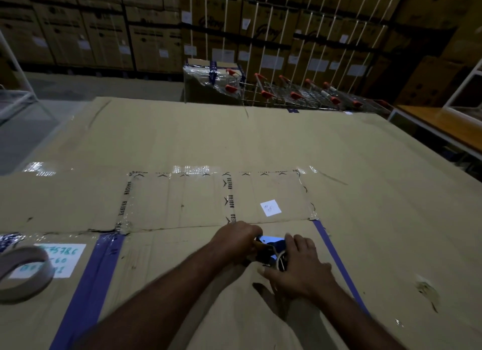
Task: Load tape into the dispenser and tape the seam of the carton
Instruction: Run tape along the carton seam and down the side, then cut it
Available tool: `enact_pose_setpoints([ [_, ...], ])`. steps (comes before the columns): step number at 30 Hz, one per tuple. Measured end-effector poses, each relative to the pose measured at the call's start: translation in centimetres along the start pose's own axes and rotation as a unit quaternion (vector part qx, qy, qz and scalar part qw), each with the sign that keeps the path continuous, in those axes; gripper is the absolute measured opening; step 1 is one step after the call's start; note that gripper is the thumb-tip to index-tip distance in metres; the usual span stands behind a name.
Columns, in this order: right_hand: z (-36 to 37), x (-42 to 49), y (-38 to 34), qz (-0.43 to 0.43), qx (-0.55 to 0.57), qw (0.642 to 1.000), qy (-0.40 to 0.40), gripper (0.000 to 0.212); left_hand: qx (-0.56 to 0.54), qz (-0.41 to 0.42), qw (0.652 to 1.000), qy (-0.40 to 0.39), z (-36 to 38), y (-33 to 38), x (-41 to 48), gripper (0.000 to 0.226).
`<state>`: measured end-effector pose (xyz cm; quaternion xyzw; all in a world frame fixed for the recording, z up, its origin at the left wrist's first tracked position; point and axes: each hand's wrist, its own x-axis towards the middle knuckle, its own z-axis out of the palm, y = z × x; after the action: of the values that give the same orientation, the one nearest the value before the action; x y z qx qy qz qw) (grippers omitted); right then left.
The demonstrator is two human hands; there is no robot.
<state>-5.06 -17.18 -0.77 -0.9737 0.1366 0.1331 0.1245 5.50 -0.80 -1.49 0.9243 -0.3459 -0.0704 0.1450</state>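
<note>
A blue tape dispenser (271, 249) lies on the flat cardboard carton (234, 146), just below a seam (182, 228) that runs left to right. My left hand (236, 239) is closed around the dispenser's far end, where a brown handle part shows. From the near right side, my right hand (294, 267) rests on the dispenser, fingers over its metal part. Most of the dispenser is hidden by both hands. A brown tape roll (22, 274) lies on the carton at the far left, away from both hands.
Blue tape strips (88, 292) and clear printed tape (229, 201) cross the carton. White labels (270, 208) are stuck on it. Beyond the far edge stand shopping trolleys (292, 94), a wrapped box (208, 83) and walls of stacked cartons. A wooden bench (438, 125) is at the right.
</note>
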Motion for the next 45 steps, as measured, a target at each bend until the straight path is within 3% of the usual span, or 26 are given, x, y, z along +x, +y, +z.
enact_pose_setpoints([
  [2,-0.9,0.6,-0.6,0.024,-0.016,1.0,0.002,0.103,0.002,-0.001,1.0,-0.006,0.0,0.1,0.2,0.029],
  [7,-1.0,1.6,-2.8,0.061,-0.001,0.996,0.065,0.054,0.029,-0.003,1.0,0.003,-0.1,0.2,0.5,0.033],
  [11,-0.5,2.3,-2.9,0.09,0.045,0.991,0.091,0.038,0.029,-0.014,0.999,-0.006,-0.1,0.3,0.3,0.035],
  [23,-0.1,2.8,-3.0,0.094,0.031,0.99,0.099,0.021,0.059,-0.03,0.997,-0.042,-0.8,0.4,0.8,0.038],
  [32,1.1,2.1,-2.9,0.057,0.011,0.985,0.161,0.03,0.055,-0.051,0.996,-0.042,-1.2,0.7,2.1,0.026],
  [45,0.8,2.6,-3.4,0.082,0.03,0.986,0.141,0.026,0.038,-0.064,0.996,-0.053,-0.1,-0.2,1.9,0.029],
])
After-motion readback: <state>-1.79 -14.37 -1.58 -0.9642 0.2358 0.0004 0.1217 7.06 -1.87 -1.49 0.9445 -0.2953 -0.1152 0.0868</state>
